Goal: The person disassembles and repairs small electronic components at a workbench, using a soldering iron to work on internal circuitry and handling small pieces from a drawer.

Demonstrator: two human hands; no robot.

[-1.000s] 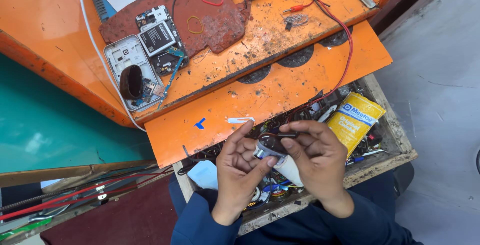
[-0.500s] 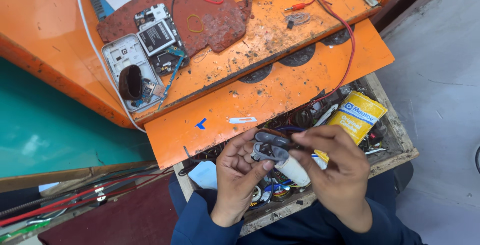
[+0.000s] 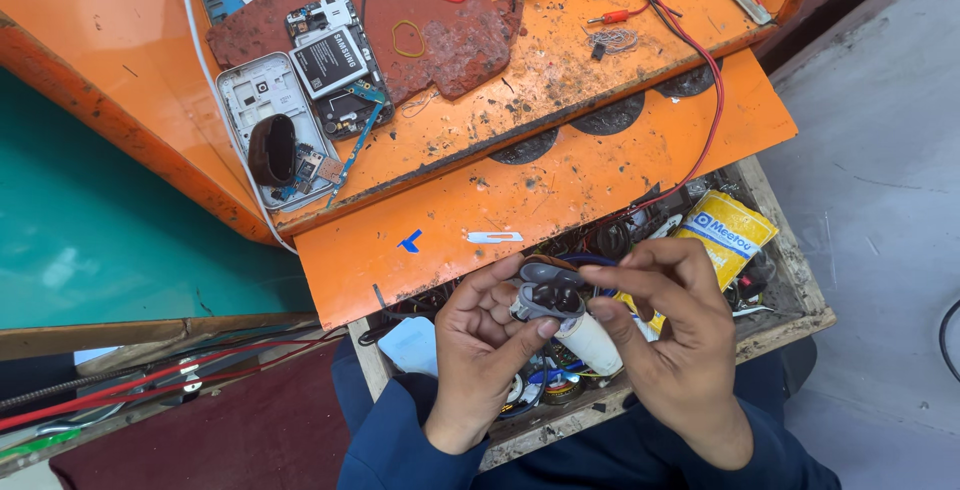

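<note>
Dismantled phone [image 3: 300, 100]: far left on the orange bench [image 3: 560, 180]; white rear shell, battery and board lie exposed, well apart from the hands.
Left hand [image 3: 480, 350]: near centre, over the open drawer [image 3: 790, 295]; fingers curled around a small grey earbud case [image 3: 545, 295], thumb pressed against its near side.
Earbud case: held between both hands just above the drawer clutter, lid open, two dark earbuds seated inside.
Handling, judged: light, rigid plastic shell; smooth and probably slippery; hinge and lid look like the weak points, so support belongs on the lower body, not the lid.
White cylinder [image 3: 595, 345]: just below the case, touching the right palm; what it is cannot be told.
Right hand [image 3: 670, 340]: fingertips pinch the far edge of the lid; grip light, not clenched.
Yellow packet [image 3: 725, 235]: right side of the drawer, near the right hand, untouched.
Red wire [image 3: 712, 100]: runs from the far bench down into the drawer.
</note>
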